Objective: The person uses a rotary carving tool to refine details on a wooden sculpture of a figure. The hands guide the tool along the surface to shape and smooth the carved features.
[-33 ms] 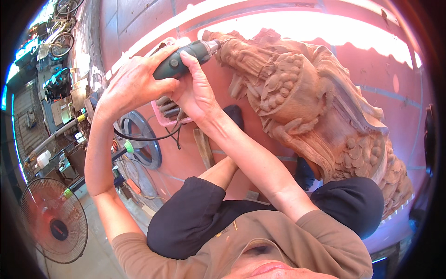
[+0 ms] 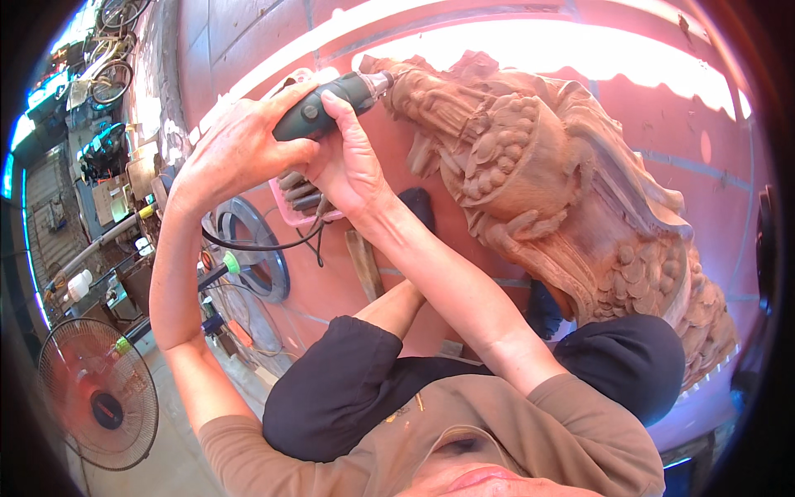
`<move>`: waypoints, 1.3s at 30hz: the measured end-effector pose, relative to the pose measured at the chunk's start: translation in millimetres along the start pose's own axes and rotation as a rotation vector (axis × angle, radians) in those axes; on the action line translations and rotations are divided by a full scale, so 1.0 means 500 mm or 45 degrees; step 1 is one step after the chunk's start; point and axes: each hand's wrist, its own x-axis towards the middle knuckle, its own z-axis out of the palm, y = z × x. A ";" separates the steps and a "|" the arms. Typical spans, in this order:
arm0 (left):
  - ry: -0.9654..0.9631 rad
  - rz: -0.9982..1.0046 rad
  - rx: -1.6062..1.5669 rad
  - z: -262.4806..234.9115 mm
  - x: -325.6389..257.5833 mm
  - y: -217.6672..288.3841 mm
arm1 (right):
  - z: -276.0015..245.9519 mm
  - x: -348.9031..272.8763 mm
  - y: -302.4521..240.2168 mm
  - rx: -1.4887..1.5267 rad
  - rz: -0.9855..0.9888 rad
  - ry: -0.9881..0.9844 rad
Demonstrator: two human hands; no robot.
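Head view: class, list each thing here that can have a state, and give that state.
Left grip: closed around the tool
Right grip: thumb against the tool, fingers mostly hidden
Green rotary tool: held; running or not, cannot tell
Brown carving: lying on the floor, surface carved in relief
Black cable: hanging in a loose curve
Fan: caged; spinning or not, cannot tell

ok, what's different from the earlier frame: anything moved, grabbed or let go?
Nothing visibly moved, beyond perhaps a slight camera drift; nothing grabbed or released. As before, left hand and right hand hold the dark green handheld rotary tool, its tip at the upper-left end of the large brown carved sculpture.
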 end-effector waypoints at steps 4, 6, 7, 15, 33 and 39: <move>-0.060 0.060 0.001 -0.032 0.026 0.013 | 0.011 0.010 -0.010 0.074 -0.020 -0.028; -0.096 0.084 0.018 -0.043 0.037 0.016 | 0.016 0.015 -0.009 0.100 -0.031 -0.033; -0.139 0.070 0.050 -0.057 0.048 0.024 | 0.018 0.021 -0.012 0.110 -0.043 -0.035; -0.314 0.116 0.126 -0.118 0.118 0.050 | 0.055 0.051 -0.030 0.197 -0.131 -0.095; -0.497 0.239 0.274 -0.118 0.204 0.079 | 0.058 0.060 -0.074 0.307 -0.272 -0.102; -0.537 0.141 0.219 -0.127 0.198 0.088 | 0.063 0.060 -0.069 0.313 -0.264 -0.077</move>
